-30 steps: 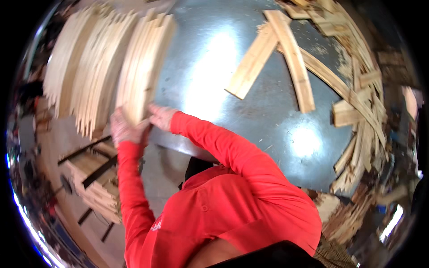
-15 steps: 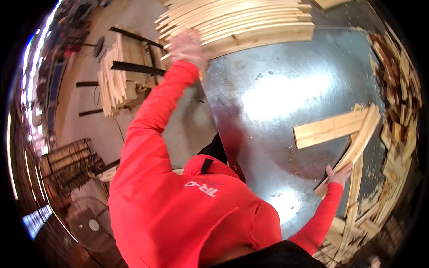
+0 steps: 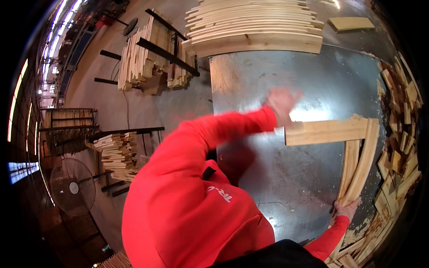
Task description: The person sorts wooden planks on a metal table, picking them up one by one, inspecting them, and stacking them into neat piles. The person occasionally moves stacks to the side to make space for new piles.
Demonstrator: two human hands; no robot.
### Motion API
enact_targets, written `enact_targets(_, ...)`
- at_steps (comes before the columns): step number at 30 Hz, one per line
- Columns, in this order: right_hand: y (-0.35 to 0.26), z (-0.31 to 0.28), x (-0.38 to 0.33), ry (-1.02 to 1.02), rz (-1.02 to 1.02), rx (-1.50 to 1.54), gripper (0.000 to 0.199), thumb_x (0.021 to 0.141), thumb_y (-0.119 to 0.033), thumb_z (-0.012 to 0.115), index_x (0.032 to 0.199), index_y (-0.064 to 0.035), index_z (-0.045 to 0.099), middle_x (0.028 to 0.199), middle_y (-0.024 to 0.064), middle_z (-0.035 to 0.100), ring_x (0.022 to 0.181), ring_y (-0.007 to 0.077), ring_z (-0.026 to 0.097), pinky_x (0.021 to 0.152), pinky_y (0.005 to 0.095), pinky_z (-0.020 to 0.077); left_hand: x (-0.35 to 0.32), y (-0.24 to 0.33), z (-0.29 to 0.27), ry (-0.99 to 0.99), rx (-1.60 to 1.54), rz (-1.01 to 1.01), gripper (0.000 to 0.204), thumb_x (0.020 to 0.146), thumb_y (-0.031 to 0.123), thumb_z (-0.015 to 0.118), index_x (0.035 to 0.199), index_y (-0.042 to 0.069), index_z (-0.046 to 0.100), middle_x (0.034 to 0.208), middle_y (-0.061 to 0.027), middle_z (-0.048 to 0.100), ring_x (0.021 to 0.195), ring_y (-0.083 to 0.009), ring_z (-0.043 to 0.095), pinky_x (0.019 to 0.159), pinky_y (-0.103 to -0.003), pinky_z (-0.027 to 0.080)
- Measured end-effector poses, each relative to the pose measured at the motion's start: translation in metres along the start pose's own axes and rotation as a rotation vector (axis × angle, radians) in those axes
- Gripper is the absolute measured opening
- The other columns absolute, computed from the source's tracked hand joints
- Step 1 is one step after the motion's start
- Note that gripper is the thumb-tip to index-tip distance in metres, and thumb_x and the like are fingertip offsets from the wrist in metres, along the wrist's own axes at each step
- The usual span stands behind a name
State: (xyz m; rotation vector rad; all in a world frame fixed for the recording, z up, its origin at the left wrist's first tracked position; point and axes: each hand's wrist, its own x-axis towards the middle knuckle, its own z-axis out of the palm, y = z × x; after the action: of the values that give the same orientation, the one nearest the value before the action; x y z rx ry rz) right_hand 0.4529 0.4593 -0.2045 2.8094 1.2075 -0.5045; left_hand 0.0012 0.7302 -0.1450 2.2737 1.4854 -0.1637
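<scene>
My left hand (image 3: pixel 281 103) is blurred over the metal table, its fingers apart and nothing visible in it. Close by, on its near right side, lies a short wooden board (image 3: pixel 326 132) pointing left and right. At that board's right end, a long wooden board (image 3: pixel 367 156) runs toward me, slightly bent by the lens. My right hand (image 3: pixel 347 209) is closed around the near end of this long board. Just left of it, another wooden board (image 3: pixel 350 169) lies almost alongside, its near end meeting the same hand. The fingers under the wood are hidden.
A neat stack of boards (image 3: pixel 254 42) stands on the table's (image 3: pixel 277 178) far side, with a short piece (image 3: pixel 351 23) to its right. Scrap wood (image 3: pixel 397 152) heaps along the right edge. Board racks (image 3: pixel 143 53) and a fan (image 3: pixel 73 187) stand at left.
My left hand has left the far stack and swung right and nearer, toward the short board. My right hand has shifted down the long board to its near end. The view has turned somewhat.
</scene>
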Motion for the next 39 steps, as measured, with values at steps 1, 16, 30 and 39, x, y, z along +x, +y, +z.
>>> enact_targets(1, -0.009, 0.007, -0.006, -0.021, 0.047, -0.009, 0.130, 0.058, -0.029, 0.089, 0.156, -0.0135, 0.006, 0.140, 0.0292, 0.043, 0.130, 0.0424, 0.043, 0.111, 0.0412, 0.0379, -0.004, 0.044, 0.007, -0.150, 0.033, 0.009, 0.110, 0.071, 0.070, 0.067, 0.153, 0.010, 0.025, 0.154, -0.0254, 0.028, 0.140, -0.0395, 0.032, 0.112, -0.053, 0.028)
enact_targets(16, -0.119, -0.001, -0.227, -0.053, -0.136, -0.012, 0.119, 0.063, -0.046, 0.078, 0.153, -0.0028, 0.014, 0.134, 0.0302, 0.045, 0.125, 0.0477, 0.043, 0.104, 0.0502, 0.0408, 0.010, 0.058, 0.016, -0.095, -0.162, -0.016, 0.072, 0.076, 0.025, 0.069, 0.139, 0.002, 0.041, 0.112, -0.0235, 0.065, 0.105, -0.0403, 0.063, 0.090, -0.046, 0.052)
enact_targets(30, -0.236, -0.067, -0.052, -0.185, 0.101, 1.622, 0.076, 0.084, -0.044, 0.071, 0.136, 0.0000, 0.039, 0.100, 0.0263, 0.063, 0.084, 0.0344, 0.068, 0.074, 0.0454, 0.0609, -0.109, -0.044, 0.063, -0.708, -0.911, 0.018, 0.067, 0.089, 0.041, 0.060, 0.143, 0.004, 0.045, 0.120, -0.0152, 0.065, 0.106, -0.0225, 0.062, 0.097, -0.039, 0.046)
enact_targets(39, -0.267, 0.000, -0.105, -0.544, 0.020, 1.878, 0.052, 0.085, -0.043, 0.065, 0.106, 0.0029, 0.055, 0.085, 0.0160, 0.063, 0.071, 0.0250, 0.063, 0.064, 0.0381, 0.0557, -0.156, -0.017, 0.180, -0.464, -0.862, 0.023, 0.081, 0.080, 0.029, 0.076, 0.142, -0.003, 0.035, 0.118, -0.0160, 0.064, 0.107, -0.0276, 0.064, 0.093, -0.039, 0.052)
